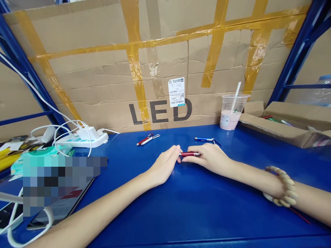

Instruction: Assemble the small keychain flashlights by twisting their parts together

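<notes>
A slim red metal penlight (190, 154) is held level above the blue tabletop, lying crosswise between my hands. My right hand (213, 158) pinches it near its right end between thumb and fingers. The fingers of my left hand (164, 165) are closed round its left end, which they hide. Just behind my right hand lies a blue penlight (203, 139) with a blue clip. Further back to the left, a silver penlight (147, 141) with a carabiner clip rests beside another red one (143, 140).
A plastic cup (229, 119) with pink drink and straw stands at back right, beside an open cardboard box (274, 129). On the left are a white power strip (90, 140), cables, a teal packet (41, 155) and a dark tablet (69, 199). A large carton (103, 82) walls the back.
</notes>
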Demonstrator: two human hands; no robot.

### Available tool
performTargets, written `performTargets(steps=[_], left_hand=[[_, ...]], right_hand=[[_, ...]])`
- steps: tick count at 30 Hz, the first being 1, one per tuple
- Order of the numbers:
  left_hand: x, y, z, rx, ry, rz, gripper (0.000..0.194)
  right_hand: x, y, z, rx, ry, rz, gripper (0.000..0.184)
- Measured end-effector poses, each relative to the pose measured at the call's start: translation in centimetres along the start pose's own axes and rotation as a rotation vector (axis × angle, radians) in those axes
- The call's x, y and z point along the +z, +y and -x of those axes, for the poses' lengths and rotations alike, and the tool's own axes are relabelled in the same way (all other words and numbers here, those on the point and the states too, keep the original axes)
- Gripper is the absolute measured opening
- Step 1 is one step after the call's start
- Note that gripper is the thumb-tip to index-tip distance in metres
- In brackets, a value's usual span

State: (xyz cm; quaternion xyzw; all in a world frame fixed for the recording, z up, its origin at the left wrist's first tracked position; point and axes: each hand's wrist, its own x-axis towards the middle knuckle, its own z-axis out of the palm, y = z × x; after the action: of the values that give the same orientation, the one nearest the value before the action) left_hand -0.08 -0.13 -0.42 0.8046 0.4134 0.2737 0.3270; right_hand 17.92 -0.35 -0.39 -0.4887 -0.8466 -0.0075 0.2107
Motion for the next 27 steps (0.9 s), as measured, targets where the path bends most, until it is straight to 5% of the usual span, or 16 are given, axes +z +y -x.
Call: performTargets(steps=[8,27], left_hand=[[0.2,-1.3,-1.0,-0.015,0.044,0.167,0.053],[-0.3,0.8,0.2,0.002,-0.134,-0.198,0.040]], right_hand=[[-0.1,-0.5,0.0,0.016,-0.090,-0.045,0.042],[0.0,-0.1,0.0,-0.002,-0.208,-0.066,0.038]])
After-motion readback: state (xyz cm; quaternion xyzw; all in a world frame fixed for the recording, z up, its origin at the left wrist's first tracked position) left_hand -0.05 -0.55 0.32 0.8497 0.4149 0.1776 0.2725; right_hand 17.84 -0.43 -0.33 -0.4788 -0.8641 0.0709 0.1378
